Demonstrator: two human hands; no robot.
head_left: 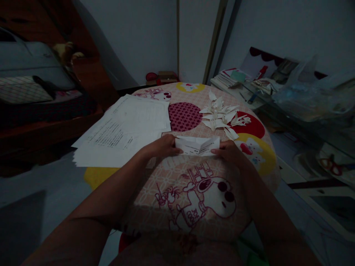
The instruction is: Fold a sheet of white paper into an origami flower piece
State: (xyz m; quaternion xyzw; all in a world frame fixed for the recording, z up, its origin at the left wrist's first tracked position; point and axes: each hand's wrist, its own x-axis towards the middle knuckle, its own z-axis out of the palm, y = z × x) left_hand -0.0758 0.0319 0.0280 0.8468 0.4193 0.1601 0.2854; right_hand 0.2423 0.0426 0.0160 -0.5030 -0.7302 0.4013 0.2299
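A folded sheet of printed paper [197, 146] with creases across it is held between my two hands, near the middle of the round table. My left hand [164, 145] pinches its left edge, thumb on top. At the right edge my right hand [227, 150] grips it the same way. Just beyond the right hand lie several folded white paper pieces with pointed petals [219, 114], grouped together. To the left of my left hand spreads a stack of printed sheets [124, 125].
A patterned cloth [191, 207] with cartoon figures covers the table. On the right, a glass-topped cabinet [302, 129] holds papers, a plastic bag [307, 96] and red-handled scissors [331, 164]. A wooden seat [91, 77] with bags stands at the left.
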